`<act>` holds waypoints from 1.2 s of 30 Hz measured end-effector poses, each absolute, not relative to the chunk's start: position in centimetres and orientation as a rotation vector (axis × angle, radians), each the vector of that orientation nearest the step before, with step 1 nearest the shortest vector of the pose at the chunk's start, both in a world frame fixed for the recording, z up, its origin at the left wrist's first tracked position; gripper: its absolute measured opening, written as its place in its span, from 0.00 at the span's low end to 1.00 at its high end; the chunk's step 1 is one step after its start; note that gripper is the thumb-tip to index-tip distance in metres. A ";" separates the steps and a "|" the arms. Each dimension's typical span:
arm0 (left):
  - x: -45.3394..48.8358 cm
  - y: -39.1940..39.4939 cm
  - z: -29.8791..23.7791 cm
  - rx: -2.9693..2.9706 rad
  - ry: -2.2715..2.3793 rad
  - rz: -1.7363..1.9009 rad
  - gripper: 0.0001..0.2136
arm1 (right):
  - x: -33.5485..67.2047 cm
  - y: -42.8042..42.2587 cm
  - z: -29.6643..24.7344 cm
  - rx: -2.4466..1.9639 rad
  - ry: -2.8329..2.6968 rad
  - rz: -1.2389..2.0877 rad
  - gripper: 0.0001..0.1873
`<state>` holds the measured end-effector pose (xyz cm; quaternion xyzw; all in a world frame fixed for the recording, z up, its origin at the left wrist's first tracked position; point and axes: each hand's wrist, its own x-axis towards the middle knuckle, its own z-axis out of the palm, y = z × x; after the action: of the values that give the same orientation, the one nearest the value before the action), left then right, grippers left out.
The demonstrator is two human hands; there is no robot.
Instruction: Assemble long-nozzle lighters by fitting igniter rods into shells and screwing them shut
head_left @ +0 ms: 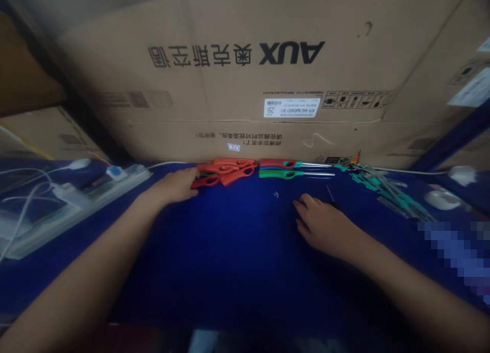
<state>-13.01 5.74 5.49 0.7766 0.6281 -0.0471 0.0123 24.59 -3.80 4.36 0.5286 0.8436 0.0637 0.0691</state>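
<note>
Two forearms (pixel 88 256) reach from the bench's (pixel 214 271) near side. At its far edge, the left hand (pixel 178 185) bends thumb and fingers about the red handles' (pixel 233 171) left end; the right hand (pixel 321 221) curls palm-down, right of centre. I cannot tell whether either grips.

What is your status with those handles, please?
Left hand at orange-red handles, grip unclear. Right hand curled, contents unclear. Small pale bits between the hands.

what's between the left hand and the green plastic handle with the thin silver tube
In the head view, a pile of red and orange plastic handles lies between the left hand and the green handle.
</note>
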 end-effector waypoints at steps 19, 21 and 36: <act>-9.4 0.2 8.2 2.447 1.357 -0.287 0.16 | 24.5 -4.1 5.0 1.535 2.550 0.158 0.24; -7.9 -0.6 8.2 2.513 1.171 -0.151 0.17 | 24.7 -4.1 5.0 1.518 2.564 0.156 0.25; 0.2 -3.2 3.0 2.276 0.958 0.500 0.14 | 25.6 -3.2 5.8 1.395 2.888 -0.558 0.25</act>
<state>0.22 -3.19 2.96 0.8600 0.3621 0.1889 0.3060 25.59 -3.15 5.76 0.4279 0.8857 -0.1710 -0.0570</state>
